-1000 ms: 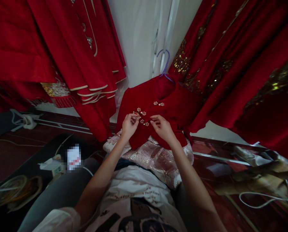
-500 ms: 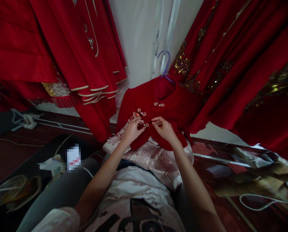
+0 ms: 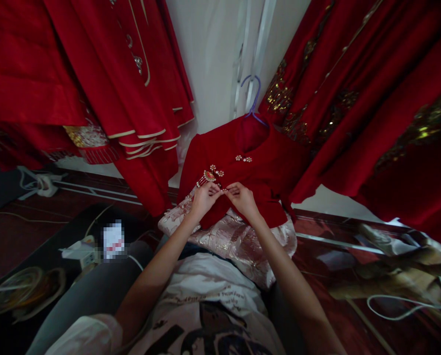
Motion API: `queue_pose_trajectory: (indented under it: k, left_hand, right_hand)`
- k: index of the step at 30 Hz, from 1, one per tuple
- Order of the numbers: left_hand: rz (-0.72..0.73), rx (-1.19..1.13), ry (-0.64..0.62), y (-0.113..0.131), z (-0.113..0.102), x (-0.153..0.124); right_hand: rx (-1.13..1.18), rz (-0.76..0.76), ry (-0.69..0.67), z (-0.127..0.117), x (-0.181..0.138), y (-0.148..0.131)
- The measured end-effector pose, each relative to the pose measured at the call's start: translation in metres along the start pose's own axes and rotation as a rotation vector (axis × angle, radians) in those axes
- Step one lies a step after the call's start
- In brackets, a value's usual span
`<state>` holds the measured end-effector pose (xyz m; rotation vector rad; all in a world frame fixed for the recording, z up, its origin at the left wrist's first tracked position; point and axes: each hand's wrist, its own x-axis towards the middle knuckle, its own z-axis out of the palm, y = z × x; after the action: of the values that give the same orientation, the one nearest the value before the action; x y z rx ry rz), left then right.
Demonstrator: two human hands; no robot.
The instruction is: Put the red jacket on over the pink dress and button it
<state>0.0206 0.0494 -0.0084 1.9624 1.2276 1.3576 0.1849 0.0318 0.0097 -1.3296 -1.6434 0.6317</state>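
A red jacket (image 3: 272, 172) on a purple hanger (image 3: 255, 101) lies spread before me, its lower edge over pale pink patterned fabric (image 3: 238, 241) on my lap. Both hands meet at its front opening. My left hand (image 3: 204, 201) pinches a beaded clasp (image 3: 223, 190), whose small beads show between the fingertips. From the other side, my right hand (image 3: 242, 199) is closed in a pinch on the same clasp. Just above the left fingers sits a fan-shaped brooch (image 3: 208, 176) with hanging beads. Another beaded clasp (image 3: 243, 159) lies near the collar.
Red garments (image 3: 131, 98) hang at the left, and sequined red garments (image 3: 353, 123) at the right. Beside my left leg are a white power strip (image 3: 83, 254) and a round clear container (image 3: 17, 291). Brown wrapping (image 3: 398, 281) and a white cord lie on the floor at right.
My right hand has moved left and now meets the left hand at the beaded clasp; a gap was between them before. The left hand has hardly moved.
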Motion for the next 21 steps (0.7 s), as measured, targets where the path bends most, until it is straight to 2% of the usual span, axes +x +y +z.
queue_pose_trajectory:
  k: [5,10,12,16,18,21]
  left_hand:
    - [-0.030,-0.043,0.015,0.001,0.001,0.001]
    - [-0.017,0.004,-0.027,0.004,0.001,0.002]
    - [0.034,0.068,-0.007,0.009,-0.004,0.005]
    - [0.208,0.348,0.144,0.022,-0.024,0.023]
    - [0.303,0.475,0.115,0.024,-0.035,0.035]
    - [0.419,0.592,-0.025,0.023,-0.049,0.053]
  right_hand:
    - [0.023,-0.005,-0.011,-0.001,0.000,0.002]
    - [0.030,-0.010,-0.021,-0.002,0.001,0.003]
    - [0.041,-0.004,-0.034,-0.007,0.002,0.002]
    - [0.092,-0.033,-0.140,-0.025,0.004,0.000]
    - [0.131,-0.047,-0.195,-0.034,0.004,0.001]
    - [0.165,-0.042,-0.219,-0.042,0.004,0.001]
